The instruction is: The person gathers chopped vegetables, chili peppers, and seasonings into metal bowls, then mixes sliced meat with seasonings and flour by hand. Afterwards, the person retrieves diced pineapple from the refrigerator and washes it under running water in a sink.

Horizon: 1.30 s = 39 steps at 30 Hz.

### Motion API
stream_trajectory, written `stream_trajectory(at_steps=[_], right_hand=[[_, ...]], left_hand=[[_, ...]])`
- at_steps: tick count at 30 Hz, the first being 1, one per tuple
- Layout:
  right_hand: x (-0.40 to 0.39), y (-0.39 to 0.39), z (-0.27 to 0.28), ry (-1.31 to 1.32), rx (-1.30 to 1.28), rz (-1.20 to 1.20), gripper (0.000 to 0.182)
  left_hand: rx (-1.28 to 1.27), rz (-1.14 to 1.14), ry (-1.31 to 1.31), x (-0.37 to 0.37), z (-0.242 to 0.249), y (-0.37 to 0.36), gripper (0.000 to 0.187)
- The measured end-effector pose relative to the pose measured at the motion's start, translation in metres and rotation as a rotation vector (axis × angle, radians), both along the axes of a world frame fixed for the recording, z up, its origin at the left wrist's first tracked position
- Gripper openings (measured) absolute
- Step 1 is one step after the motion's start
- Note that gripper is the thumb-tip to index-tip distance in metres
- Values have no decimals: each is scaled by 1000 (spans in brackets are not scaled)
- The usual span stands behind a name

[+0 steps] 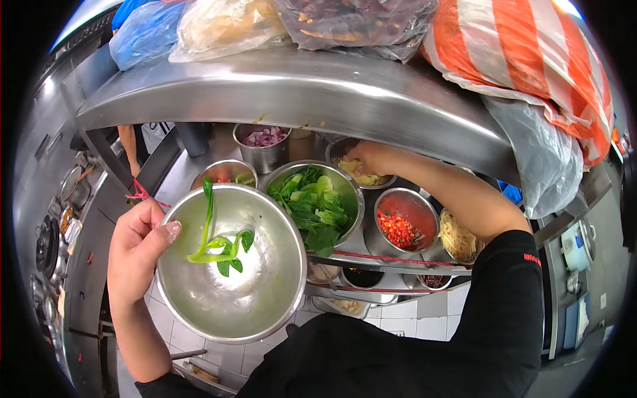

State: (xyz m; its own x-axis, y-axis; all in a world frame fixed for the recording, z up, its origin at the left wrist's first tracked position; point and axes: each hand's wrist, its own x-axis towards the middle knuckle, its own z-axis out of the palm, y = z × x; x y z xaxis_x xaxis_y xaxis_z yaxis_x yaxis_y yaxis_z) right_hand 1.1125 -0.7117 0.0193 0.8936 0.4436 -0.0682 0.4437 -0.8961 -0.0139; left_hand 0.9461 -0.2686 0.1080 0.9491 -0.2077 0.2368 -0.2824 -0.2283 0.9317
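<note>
My left hand [141, 249] grips the rim of a steel mixing bowl [265, 298], thumb over the edge. A few green leafy stalks [222, 252] lie in the bowl, one reaching up past its rim. My right hand [367, 159] dips into a steel container [340, 147] of pale yellow slices [358, 174] at the back, under the shelf. Its fingers are curled down, their tips partly hidden. Between the hands stands a bowl heaped with leafy greens [318, 205]. Right of it is a pot of chopped red chillies [400, 229].
A steel shelf [298, 89] overhangs the containers, loaded with plastic bags [229, 26] and a striped bag [524, 60]. Nearby are a pot of chopped purple onion [263, 136] and pale yellow shreds [458, 237]. Another person's arm [129, 147] shows at the back left.
</note>
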Motion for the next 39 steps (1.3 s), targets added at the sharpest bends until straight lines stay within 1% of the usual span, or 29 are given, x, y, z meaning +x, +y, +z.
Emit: stream_trajectory(at_steps=[2,4,8,10,11,12,13,15,16,18,19,20,22,24,26,28,29,30,31,32,34,35,37,38,39], right_hand=[[6,0,-9,8,41,-44,39],[10,-3,-17,-35,74,17,33],[15,-5,-10,-105,7,12,26],[15,-11,0,-195,128,55,20],[12,-11,11,-197,210,54,20],[3,-6,32,-140,343,50,20],[-12,3,57,-41,505,46,19],[-53,29,99,170,739,92,19],[-76,42,117,259,783,135,19],[-110,62,131,326,752,269,19],[-107,63,110,249,789,521,19],[-112,64,107,213,795,512,22],[-109,56,101,173,800,495,24],[-80,24,80,78,948,312,25],[-68,4,63,103,676,22,29],[-63,4,52,52,192,-135,33],[-49,-4,36,51,193,-134,33],[-25,-18,8,6,100,-44,30],[-11,-25,-9,-35,6,45,27],[-10,-19,-6,-30,8,45,27],[-13,-5,7,68,-85,-106,22],[-13,-4,9,72,-85,-107,22],[-12,-4,13,-20,43,-121,19],[-18,0,21,-19,42,-122,19],[-30,6,36,53,331,-148,19]], left_hand=[[1,2,12,6,-3,-5,26],[65,-20,8,14,-7,-10,25],[96,-71,33,26,-4,-28,25],[106,-110,45,34,-5,-38,25],[114,-140,65,38,-4,-42,25],[152,-140,125,39,-1,-48,26],[155,-149,128,44,-3,-53,26],[172,-231,30,58,-12,-65,27],[216,-250,-19,63,-12,-72,27],[272,-271,-2,65,-3,-92,27],[324,-277,9,67,0,-99,27],[325,-310,-35,75,-4,-104,28],[323,-319,-43,83,-7,-108,28],[317,-323,-63,86,-5,-107,28],[274,-302,-15,83,-3,-100,28],[234,-300,-30,81,-5,-93,28],[191,-294,-40,80,-7,-91,29],[193,-292,-40,79,-6,-90,29],[191,-284,-32,76,-5,-87,29],[190,-277,-22,74,-5,-85,29],[181,-272,-10,72,-6,-81,29],[170,-265,-4,71,-7,-79,29],[179,-264,1,73,-9,-77,29],[188,-261,4,74,-10,-77,29],[187,-263,5,75,-12,-78,29]])
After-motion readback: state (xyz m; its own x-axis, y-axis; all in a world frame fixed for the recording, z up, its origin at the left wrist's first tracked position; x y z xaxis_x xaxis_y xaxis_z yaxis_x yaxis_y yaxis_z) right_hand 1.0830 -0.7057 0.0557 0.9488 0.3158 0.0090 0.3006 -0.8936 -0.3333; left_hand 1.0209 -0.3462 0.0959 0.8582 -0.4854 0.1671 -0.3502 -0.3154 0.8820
